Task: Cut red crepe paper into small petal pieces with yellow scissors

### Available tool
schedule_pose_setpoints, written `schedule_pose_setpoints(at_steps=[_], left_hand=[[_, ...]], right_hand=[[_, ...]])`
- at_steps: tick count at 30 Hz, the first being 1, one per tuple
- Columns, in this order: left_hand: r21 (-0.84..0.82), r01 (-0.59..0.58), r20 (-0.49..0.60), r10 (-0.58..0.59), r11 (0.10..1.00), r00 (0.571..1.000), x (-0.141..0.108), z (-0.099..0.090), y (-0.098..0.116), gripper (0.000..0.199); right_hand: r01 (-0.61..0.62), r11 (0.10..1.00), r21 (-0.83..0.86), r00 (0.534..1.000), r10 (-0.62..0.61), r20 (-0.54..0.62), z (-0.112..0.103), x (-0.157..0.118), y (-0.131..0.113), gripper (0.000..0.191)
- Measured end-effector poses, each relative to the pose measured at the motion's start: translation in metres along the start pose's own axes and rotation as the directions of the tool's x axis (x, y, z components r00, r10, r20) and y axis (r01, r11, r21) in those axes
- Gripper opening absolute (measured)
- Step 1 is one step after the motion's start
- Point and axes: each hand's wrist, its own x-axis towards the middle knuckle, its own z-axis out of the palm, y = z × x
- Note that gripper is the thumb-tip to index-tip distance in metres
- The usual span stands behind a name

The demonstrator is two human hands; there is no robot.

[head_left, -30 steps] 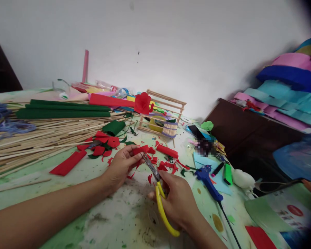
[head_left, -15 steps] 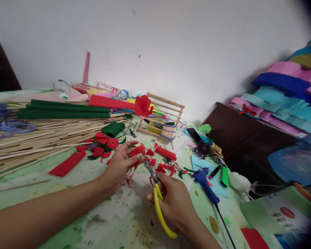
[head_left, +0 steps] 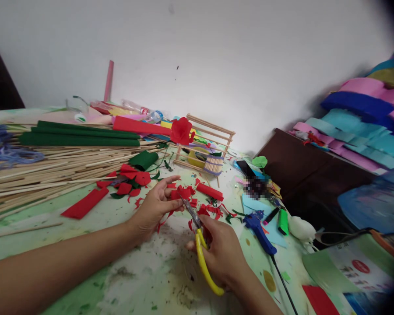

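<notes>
My left hand point(head_left: 156, 205) pinches a small red paper piece point(head_left: 175, 194) between thumb and fingers, over the middle of the table. From the right, my right hand point(head_left: 221, 251) grips the yellow-handled scissors point(head_left: 202, 258), whose blades point up and left and meet the red piece near my left fingertips. Whether the blade tips are parted is too small to tell. Red paper scraps point(head_left: 215, 211) lie beyond and beside my hands, along with a red paper roll point(head_left: 210, 191). A flat red strip point(head_left: 85, 204) rests left of my left hand.
Thin wooden sticks point(head_left: 52, 170) and green paper rolls point(head_left: 85, 139) fill the left. At the back stands a stick frame point(head_left: 213, 135) beside a red paper flower point(head_left: 181, 130). A blue glue gun point(head_left: 259, 232) with its cord, a green marker point(head_left: 283, 222) and a light-green container point(head_left: 351, 262) are on the right.
The red piece has shifted and turned slightly at my left fingertips. My left hand has moved a little to the right; my right hand still grips the scissors.
</notes>
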Motion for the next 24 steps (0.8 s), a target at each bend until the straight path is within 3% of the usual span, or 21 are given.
schedule_pose_setpoints(at_steps=[16, 24], left_hand=[[0.034, 0.016, 0.034, -0.017, 0.999, 0.999, 0.002, -0.001, 0.002, 0.066], [0.039, 0.089, -0.052, -0.087, 0.995, 0.995, 0.002, 0.001, -0.003, 0.039]], right_hand=[[-0.032, 0.999, -0.008, 0.999, 0.032, -0.005, 0.001, -0.002, 0.004, 0.021], [-0.08, 0.983, 0.164, 0.994, 0.091, -0.062, 0.006, 0.0, 0.011, 0.02]])
